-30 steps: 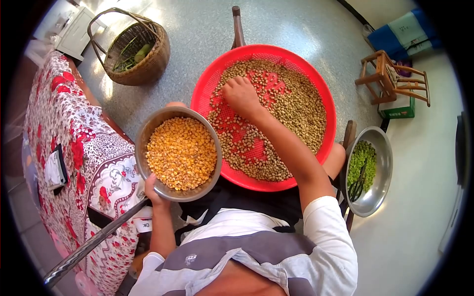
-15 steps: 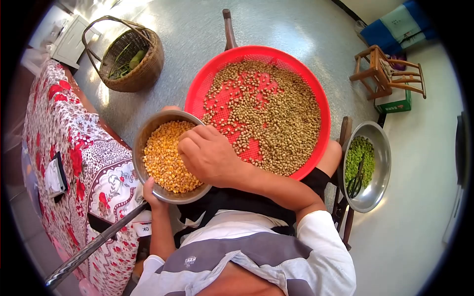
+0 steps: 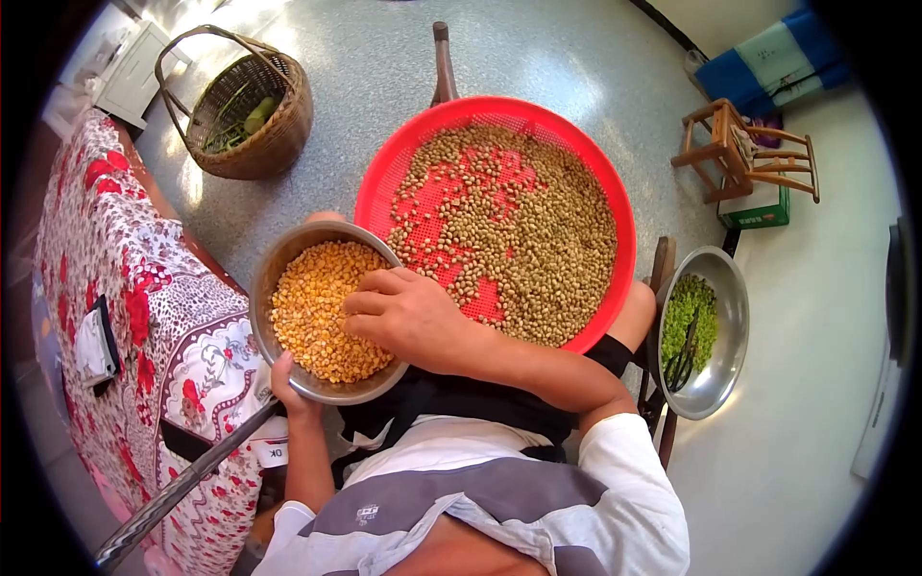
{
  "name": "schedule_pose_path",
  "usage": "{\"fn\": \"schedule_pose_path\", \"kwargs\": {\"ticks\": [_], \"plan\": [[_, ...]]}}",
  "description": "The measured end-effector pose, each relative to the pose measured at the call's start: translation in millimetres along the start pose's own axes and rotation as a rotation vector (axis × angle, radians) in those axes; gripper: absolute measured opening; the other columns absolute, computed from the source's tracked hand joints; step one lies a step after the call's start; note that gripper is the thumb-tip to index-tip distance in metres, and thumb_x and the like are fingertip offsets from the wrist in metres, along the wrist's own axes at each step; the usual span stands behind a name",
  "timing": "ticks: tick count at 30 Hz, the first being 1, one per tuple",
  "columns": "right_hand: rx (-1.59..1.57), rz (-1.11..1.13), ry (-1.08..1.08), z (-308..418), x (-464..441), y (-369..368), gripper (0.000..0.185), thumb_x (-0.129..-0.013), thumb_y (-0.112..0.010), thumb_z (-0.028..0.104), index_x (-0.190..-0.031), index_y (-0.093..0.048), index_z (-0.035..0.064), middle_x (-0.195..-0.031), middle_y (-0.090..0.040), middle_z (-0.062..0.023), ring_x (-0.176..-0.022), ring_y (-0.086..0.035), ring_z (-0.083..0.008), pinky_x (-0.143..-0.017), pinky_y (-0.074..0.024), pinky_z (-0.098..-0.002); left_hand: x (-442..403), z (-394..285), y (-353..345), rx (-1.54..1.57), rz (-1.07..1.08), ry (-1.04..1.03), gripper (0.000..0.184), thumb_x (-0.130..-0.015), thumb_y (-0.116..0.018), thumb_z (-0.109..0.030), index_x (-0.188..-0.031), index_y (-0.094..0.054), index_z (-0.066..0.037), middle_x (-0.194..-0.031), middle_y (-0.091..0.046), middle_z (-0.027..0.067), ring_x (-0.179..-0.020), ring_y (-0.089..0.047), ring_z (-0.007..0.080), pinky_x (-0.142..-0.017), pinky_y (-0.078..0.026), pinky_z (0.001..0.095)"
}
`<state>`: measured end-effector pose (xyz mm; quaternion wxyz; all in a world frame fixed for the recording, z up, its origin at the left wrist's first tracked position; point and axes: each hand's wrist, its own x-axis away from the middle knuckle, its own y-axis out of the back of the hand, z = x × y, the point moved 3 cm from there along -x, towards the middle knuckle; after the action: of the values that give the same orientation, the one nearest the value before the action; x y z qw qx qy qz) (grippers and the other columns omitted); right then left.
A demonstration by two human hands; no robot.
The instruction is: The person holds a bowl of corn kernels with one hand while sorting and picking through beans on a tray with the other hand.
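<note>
A steel bowl full of yellow corn kernels sits tilted a little over my lap. My left hand is closed on the lower left of its rim, thumb on the outer wall; its other fingers are mostly hidden. From the right, my right hand reaches over the rim with bent, close-set fingers. Its fingertips touch the corn, and whatever they may hold is hidden. Beyond that hand, a round red mesh tray rests partly over my right leg. Small tan-brown beans or seeds cover most of it, thinner at the left.
Right of my leg stands a metal basin with chopped greens and black-handled scissors. A wicker basket is on the floor at upper left. A flowered cloth hangs at left; a wooden stool stands far right.
My right hand has lowered and its fingers have reached forward from a tight curl onto the corn. The view has shifted slightly; the bowl stays in my left hand.
</note>
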<state>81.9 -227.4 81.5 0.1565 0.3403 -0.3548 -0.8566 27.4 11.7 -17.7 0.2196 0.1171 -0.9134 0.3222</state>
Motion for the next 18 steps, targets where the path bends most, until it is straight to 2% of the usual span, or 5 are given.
{"fn": "schedule_pose_path", "kwargs": {"ticks": [5, 7, 9, 13, 18], "plan": [[-0.072, 0.189, -0.038, -1.7, -0.6, 1.1, 0.018, -0.076, -0.064, 0.014, -0.092, -0.070, 0.0115, -0.093, -0.069, -0.0018, -0.094, -0.063, -0.0215, -0.085, -0.0475, -0.0355, -3.7, 2.5, 11.2, 0.005, 0.008, -0.015, 0.061, -0.086, -0.048, -0.030, -0.137, -0.043, 0.005, -0.134, -0.052, 0.0181, -0.123, -0.052, 0.0303, -0.107, -0.040, 0.0419], [-0.288, -0.245, -0.027, -4.9, -6.5, 14.8, 0.016, -0.072, -0.068, 0.004, -0.087, -0.071, 0.0096, -0.089, -0.069, -0.0035, -0.087, -0.063, -0.0232, -0.079, -0.0499, -0.0366, -5.3, 2.7, 14.7, 0.015, 0.007, -0.011, 0.061, -0.087, -0.048, -0.029, -0.137, -0.043, 0.005, -0.134, -0.052, 0.0179, -0.123, -0.052, 0.0303, -0.107, -0.040, 0.0418], [-0.288, -0.435, -0.095, -29.1, -4.9, 30.8, 0.023, -0.072, -0.071, -0.003, -0.091, -0.072, 0.0096, -0.091, -0.071, -0.0045, -0.088, -0.064, -0.0249, -0.076, -0.0511, -0.0381, -4.7, 2.3, 16.6, -0.010, 0.022, -0.026, 0.060, -0.087, -0.048, -0.029, -0.137, -0.043, 0.004, -0.133, -0.053, 0.0177, -0.122, -0.053, 0.0299, -0.106, -0.041, 0.0412], [0.037, -0.422, -0.488, -149.2, 12.8, 21.0, 0.011, -0.081, -0.075, 0.012, -0.093, -0.075, 0.0111, -0.086, -0.066, -0.0051, -0.087, -0.062, -0.0246, -0.078, -0.0492, -0.0376, -3.0, 2.5, 10.7, 0.028, 0.011, -0.024, 0.060, -0.086, -0.049, -0.028, -0.136, -0.044, 0.004, -0.132, -0.054, 0.0174, -0.121, -0.054, 0.0292, -0.106, -0.041, 0.0405], [0.316, -0.300, -0.572, -210.1, 28.2, 1.9, 0.008, -0.078, -0.076, 0.018, -0.085, -0.076, 0.0136, -0.080, -0.061, -0.0030, -0.082, -0.059, -0.0232, -0.075, -0.0496, -0.0382, -6.4, 5.6, 18.9, -0.017, -0.006, -0.043, 0.062, -0.085, -0.049, -0.031, -0.137, -0.044, 0.003, -0.134, -0.053, 0.0174, -0.121, -0.054, 0.0295, -0.105, -0.042, 0.0409]]}}
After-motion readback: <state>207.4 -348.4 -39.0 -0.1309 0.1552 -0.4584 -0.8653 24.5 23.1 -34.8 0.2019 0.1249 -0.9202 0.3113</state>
